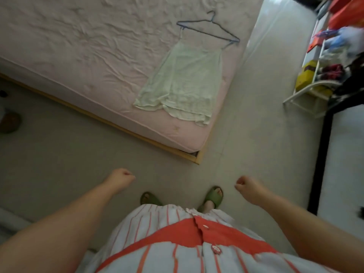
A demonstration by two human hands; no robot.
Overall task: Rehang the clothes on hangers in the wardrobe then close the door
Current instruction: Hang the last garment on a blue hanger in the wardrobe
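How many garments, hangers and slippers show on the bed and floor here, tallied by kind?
Pale green slip dress, on the bed: 1
Blue wire hanger, strung through its straps: 1
Green slippers, on the feet: 2
Total: 4

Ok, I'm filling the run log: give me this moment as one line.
left hand: curled, empty | right hand: curled, empty | pale green dress: on blue hanger, flat on bed | wardrobe: unseen

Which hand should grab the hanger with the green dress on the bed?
Probably the right hand. The blue hanger and pale green dress lie near the bed's right corner, more on that side. Both hands are empty, fingers curled; the left hand is farther away.
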